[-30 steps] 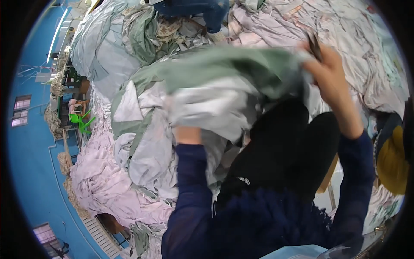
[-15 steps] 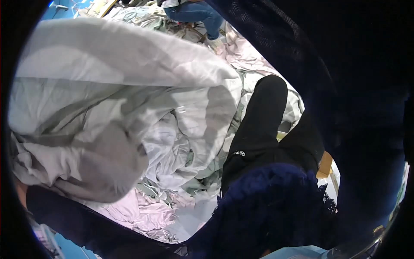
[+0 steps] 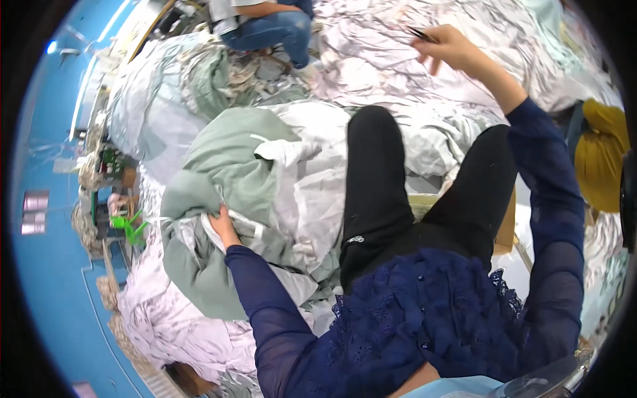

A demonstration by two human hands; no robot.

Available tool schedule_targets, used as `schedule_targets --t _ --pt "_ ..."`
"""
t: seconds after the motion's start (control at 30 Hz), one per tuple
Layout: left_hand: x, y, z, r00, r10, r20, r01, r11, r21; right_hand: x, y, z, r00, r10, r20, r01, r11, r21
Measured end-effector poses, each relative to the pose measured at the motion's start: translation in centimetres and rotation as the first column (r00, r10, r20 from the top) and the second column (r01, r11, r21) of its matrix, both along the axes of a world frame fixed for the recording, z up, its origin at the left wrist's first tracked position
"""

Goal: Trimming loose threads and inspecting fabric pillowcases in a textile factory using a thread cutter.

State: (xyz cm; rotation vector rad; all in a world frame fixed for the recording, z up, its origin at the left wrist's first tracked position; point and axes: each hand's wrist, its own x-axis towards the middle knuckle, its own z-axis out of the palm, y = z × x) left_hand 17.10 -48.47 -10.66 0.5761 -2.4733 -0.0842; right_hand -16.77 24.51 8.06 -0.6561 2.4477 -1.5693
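One great heap of pale fabric (image 3: 199,318) covers the floor around the seated person. Before the knees lies one sage-green garment (image 3: 225,172); the left hand (image 3: 222,225) has its fingers clamped on a fold of it, so sorting seems underway. The right hand (image 3: 451,46), raised well away, pinches one thin dark tool (image 3: 422,33), perhaps scissors. Next probably calls for bringing that tool to the gripped fold.

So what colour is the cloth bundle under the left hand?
Pale sage green cloth bundle with white parts, left hand gripping it; head view.
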Motion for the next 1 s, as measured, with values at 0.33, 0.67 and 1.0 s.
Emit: schedule_targets --t 0.33,0.67,1.0 --pt "-5.6 -7.8 14.9 0.944 0.277 0.18 -0.203 0.917 -0.344 -0.5 14.8 -20.9 0.642 -0.612 0.461 0.481 0.791 0.379" --pt "-26.1 7.3 18.3 0.944 0.329 -0.011 -0.318 0.905 -0.281 -0.7 8.8 -40.3 0.856 -0.515 0.037 0.444 0.77 0.458" --pt "-32.3 49.5 5.6 0.867 -0.466 -0.177 0.127 -0.138 0.982 2.8 4.7 -44.4 0.812 -0.555 0.181 0.41 0.763 0.5"
